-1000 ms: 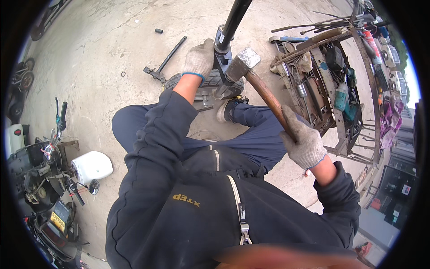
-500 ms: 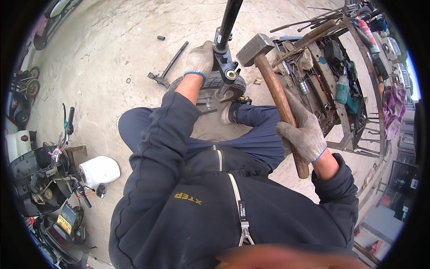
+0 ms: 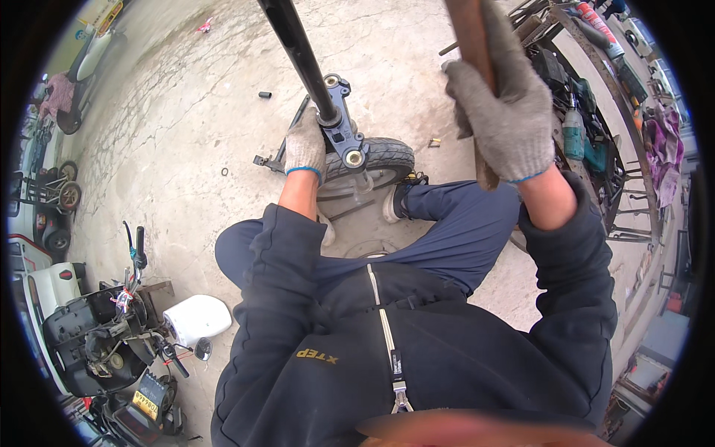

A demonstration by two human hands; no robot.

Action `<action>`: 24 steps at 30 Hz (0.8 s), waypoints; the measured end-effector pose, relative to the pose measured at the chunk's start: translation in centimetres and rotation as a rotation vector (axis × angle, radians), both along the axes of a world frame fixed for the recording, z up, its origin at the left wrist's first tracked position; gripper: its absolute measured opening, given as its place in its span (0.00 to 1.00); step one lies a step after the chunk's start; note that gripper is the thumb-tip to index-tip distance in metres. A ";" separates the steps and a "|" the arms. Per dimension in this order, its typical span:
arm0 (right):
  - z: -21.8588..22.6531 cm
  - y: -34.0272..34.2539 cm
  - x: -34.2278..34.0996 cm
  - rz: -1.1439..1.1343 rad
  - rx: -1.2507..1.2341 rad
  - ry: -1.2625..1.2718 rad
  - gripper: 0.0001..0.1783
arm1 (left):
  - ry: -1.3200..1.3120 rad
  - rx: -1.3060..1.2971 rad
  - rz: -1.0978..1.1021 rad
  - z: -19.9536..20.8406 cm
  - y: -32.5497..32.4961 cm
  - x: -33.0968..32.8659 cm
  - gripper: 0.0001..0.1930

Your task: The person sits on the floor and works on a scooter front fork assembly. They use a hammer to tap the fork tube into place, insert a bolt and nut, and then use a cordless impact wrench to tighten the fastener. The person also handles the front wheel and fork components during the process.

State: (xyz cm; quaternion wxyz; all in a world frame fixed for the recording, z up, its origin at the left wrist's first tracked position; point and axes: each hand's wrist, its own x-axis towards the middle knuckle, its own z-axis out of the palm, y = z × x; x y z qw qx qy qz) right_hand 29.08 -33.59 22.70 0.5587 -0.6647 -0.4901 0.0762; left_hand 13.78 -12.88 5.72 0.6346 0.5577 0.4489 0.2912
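A front fork stands in front of me, its long black steering tube (image 3: 302, 56) rising from a dark blue-grey clamp (image 3: 345, 138) with brass-coloured rings in its two holes. Below the clamp sits a wheel with a black tyre (image 3: 391, 155). My left hand (image 3: 306, 145), in a knitted glove, is closed against the fork beside the clamp; its fingertips are hidden. Raised on the right, my gloved right hand (image 3: 514, 112) grips the wooden handle of a hammer (image 3: 474, 41). The hammer's head is outside the picture.
On the concrete lie a black sleeve (image 3: 264, 94), a small ring (image 3: 224, 171) and small brass-coloured pieces (image 3: 434, 143). A metal tool rack (image 3: 646, 186) with a teal power drill (image 3: 573, 135) stands at right. Scooter parts (image 3: 97, 335) and a white cover (image 3: 197, 320) are at left.
My right hand has swung the hammer upward, taking its head out of view. The fork's tube now leans further left, with my left hand still at the clamp. My view has shifted.
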 end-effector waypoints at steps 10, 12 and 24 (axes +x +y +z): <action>-2.1 0.6 -0.3 0.081 -0.643 -0.062 0.41 | 0.362 0.308 -0.154 -4.0 1.9 0.2 0.24; -0.6 0.0 -0.7 0.003 -0.642 0.057 0.40 | 0.341 0.285 -0.144 -4.7 2.0 0.2 0.23; -4.6 -0.8 -2.2 0.072 -0.901 -0.099 0.40 | 0.519 0.338 -0.184 -2.2 0.9 0.8 0.26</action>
